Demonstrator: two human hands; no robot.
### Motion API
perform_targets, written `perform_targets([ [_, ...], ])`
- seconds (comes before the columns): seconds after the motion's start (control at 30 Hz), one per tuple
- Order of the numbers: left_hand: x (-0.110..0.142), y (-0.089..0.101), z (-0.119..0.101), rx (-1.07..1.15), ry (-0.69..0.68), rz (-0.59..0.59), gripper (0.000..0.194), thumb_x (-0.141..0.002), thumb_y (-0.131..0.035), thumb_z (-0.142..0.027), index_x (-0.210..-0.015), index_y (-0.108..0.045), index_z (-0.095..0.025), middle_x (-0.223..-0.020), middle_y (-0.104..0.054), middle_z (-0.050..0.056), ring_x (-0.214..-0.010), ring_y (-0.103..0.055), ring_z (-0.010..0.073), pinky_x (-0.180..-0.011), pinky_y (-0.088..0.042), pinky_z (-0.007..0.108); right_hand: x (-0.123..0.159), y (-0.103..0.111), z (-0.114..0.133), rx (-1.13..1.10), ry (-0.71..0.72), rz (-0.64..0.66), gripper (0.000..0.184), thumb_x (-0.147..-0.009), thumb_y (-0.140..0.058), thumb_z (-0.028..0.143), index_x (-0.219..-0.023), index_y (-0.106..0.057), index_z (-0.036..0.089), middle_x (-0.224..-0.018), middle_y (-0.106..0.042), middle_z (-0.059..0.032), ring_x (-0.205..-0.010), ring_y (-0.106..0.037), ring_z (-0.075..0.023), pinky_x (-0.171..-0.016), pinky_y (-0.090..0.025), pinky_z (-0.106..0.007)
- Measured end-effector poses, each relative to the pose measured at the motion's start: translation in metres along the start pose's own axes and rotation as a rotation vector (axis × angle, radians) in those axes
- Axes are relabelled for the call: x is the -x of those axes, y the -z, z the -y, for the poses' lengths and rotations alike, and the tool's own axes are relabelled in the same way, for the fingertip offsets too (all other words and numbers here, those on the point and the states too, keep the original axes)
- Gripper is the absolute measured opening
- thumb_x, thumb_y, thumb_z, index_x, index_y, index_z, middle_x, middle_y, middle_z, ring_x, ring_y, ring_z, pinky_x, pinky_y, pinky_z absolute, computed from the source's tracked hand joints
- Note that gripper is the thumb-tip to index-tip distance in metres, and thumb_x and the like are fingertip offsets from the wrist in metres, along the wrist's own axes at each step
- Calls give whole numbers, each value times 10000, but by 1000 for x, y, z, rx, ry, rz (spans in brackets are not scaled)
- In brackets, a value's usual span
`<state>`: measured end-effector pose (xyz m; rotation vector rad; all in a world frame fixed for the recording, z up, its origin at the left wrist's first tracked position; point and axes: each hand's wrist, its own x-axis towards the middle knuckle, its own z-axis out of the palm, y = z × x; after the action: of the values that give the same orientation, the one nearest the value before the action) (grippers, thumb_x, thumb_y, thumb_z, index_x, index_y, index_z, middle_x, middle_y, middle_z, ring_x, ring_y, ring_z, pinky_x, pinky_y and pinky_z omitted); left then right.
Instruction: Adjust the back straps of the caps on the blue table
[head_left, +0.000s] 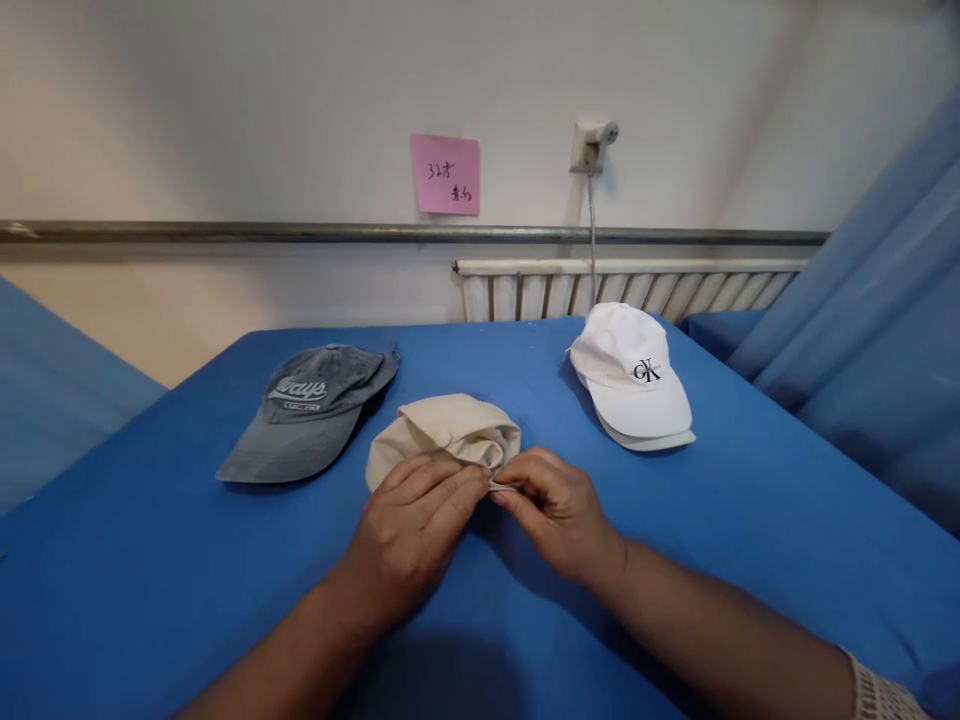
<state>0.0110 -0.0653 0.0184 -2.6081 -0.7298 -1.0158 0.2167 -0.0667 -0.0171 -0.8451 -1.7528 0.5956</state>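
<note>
On the blue table [225, 600], the beige cloth [450, 415] seems light, soft, best edge-held: right hand [559, 515] pinching it, left hand [412, 530] over it, grip hidden.

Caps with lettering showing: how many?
2: the grey cap, left of the beige fabric item in hand, and the white cap, to its right. Another cap may be hidden beneath the white one.
</note>
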Motion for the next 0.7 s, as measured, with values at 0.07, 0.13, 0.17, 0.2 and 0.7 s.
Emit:
perform_targets([
  [0.07,0,-1,0,8,12,5,355,-891,-622,-48,-1228,-620,-160,-1107,-758,91,-1014,-691,211,-940,-513,368,1,-5,-1,-127,-120,-39,37,-898,-672,242,-904,-708,236,-838,-663,-13,-723,-641,-146,-666,-561,-279],
  [0.13,0,-2,0,29,16,23,341,-896,-618,-55,-1219,-625,-164,-1106,-756,89,-1010,-689,211,-938,-514,364,1,-10,-4,-283,-226,-52,56,-882,-682,240,-833,-703,222,-842,-642,-9,-649,-626,-125,-595,-557,-260],
  [0.17,-1,-2,0,40,22,32,328,-901,-614,-61,-1210,-630,-167,-1096,-756,86,-1002,-688,210,-931,-515,360,0,-11,-6,-333,-251,-55,69,-872,-689,230,-805,-698,217,-843,-635,-7,-642,-625,-121,-584,-555,-254],
  [0.2,-1,-3,0,51,45,46,305,-908,-610,-74,-1195,-639,-173,-1076,-757,81,-985,-688,207,-920,-517,356,0,-11,-7,-350,-249,-59,74,-862,-696,215,-788,-696,215,-844,-632,-7,-663,-630,-123,-601,-556,-255],
  [0.7,-7,-5,-8,603,991,319,257,-897,-576,-376,-1031,-718,-209,-942,-753,42,-853,-680,215,-766,-497,313,3,-2,-18,147,228,110,117,-965,-576,179,-984,-689,206,-1041,-655,-68,-801,-654,-131,-710,-541,-257],
])
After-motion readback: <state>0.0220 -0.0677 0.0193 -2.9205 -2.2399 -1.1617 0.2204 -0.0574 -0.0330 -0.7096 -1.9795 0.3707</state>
